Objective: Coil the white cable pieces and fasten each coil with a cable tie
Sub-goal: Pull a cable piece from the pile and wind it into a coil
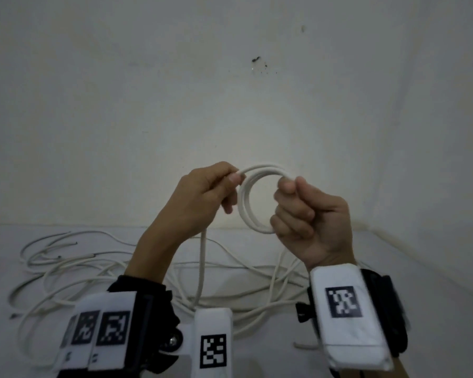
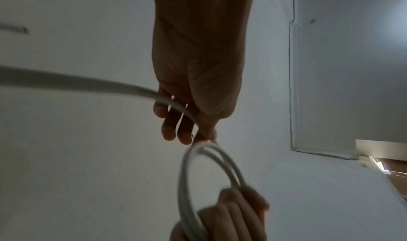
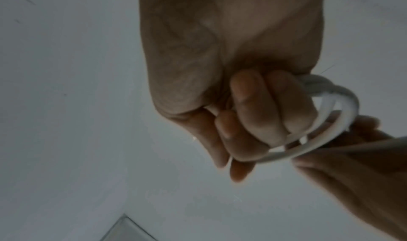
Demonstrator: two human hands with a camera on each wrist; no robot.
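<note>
A small coil of white cable point(image 1: 247, 203) is held up in front of the wall, with several turns. My right hand point(image 1: 301, 211) grips the coil's right side in a fist; in the right wrist view the curled fingers point(image 3: 259, 112) wrap the white coil point(image 3: 343, 119). My left hand point(image 1: 216, 186) pinches the cable at the coil's upper left between thumb and fingers. The free run of cable point(image 1: 202, 268) hangs down from that hand to the surface. In the left wrist view the cable point(image 2: 171, 104) crosses my fingers and meets the coil point(image 2: 187, 175). No cable tie shows.
Several loose white cable pieces point(image 1: 74, 263) lie tangled on the white surface below my hands, spreading left and right. A short white scrap point(image 1: 303, 345) lies near my right wrist. The white wall point(image 1: 230, 105) stands close behind.
</note>
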